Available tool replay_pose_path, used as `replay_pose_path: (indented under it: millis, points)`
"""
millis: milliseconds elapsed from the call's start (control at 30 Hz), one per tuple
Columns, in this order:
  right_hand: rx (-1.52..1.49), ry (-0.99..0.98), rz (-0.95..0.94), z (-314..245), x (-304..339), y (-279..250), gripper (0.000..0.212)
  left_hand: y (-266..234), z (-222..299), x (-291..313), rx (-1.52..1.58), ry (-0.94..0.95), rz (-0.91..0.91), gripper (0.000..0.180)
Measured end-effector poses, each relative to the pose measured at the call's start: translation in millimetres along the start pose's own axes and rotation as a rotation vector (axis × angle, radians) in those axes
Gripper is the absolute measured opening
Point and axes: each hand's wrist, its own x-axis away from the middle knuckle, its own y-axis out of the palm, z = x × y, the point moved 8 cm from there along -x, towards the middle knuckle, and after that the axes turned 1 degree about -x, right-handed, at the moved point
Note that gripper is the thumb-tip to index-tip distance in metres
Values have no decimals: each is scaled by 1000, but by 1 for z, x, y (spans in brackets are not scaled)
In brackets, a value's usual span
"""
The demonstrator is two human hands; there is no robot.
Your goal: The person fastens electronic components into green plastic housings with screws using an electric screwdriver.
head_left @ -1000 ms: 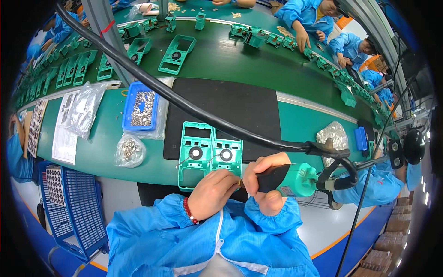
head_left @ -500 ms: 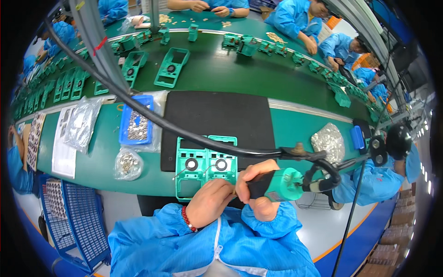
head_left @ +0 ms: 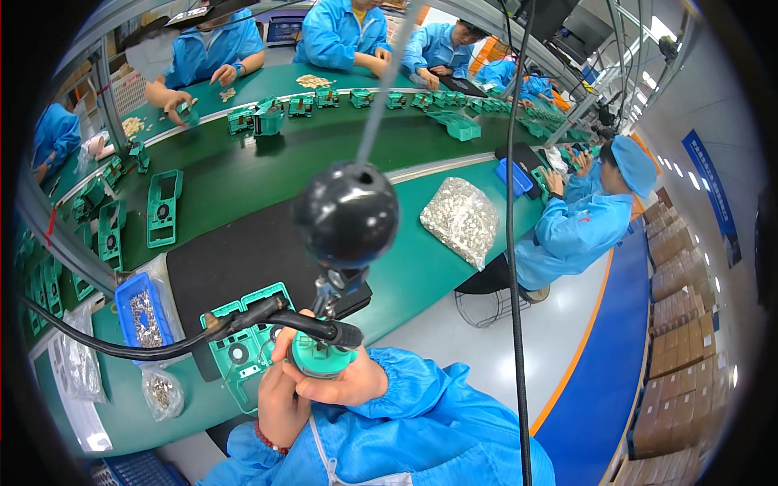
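My right hand [head_left: 361, 382] is wrapped round a green-and-black electric screwdriver [head_left: 318, 361], whose top end joins a black cable. Close against it, my left hand [head_left: 279, 403] has its fingers pressed together near the tool's lower end. What those fingers hold, if anything, is hidden. Just left of the hands lie two green plastic housings [head_left: 219, 350] side by side, partly covered by the cable and the tool. A round speaker-like part [head_left: 238, 354] with a white centre is set in the nearer housing.
A black mat [head_left: 215, 259] lies beyond the housings. Left are a blue tray [head_left: 121, 312] of small metal parts and a clear bag [head_left: 162, 392]. A larger bag [head_left: 460, 223] sits right. A black ball [head_left: 347, 215] on an arm hangs ahead. A co-worker [head_left: 587, 223] sits right.
The view has swung to the right, so the housings and trays appear further left. My hands have come closer together, and the screwdriver has turned more upright.
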Motion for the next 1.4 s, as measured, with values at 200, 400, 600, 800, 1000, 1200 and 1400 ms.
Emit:
replay_pose_path:
  millis: [200, 400, 600, 800, 1000, 1200, 1400]
  points:
    - [-23, 51, -12, 4, 3, 3, 45, -3, -5, 7, 61, -82, 105, 21]
    - [-49, 56, -18, 11, 1, 11, 45, -13, -2, 14, 21, -64, 126, 18]
    - [-20, 157, -6, 7, 16, -13, 55, -3, 15, -3, 135, 12, 8, 23]
    - [-148, 127, 37, 7, 8, -4, 50, -8, 15, 5, 112, 16, 37, 35]
    - [-135, 152, 4, 9, 8, -3, 58, -9, 16, 5, 154, -18, 30, 31]
    - [131, 144, -27, 2, 4, 1, 54, -9, 16, 2, 170, -21, 38, 24]
    - [211, 145, 13, 2, 4, -1, 65, -29, 22, -9, 191, -19, 84, 27]
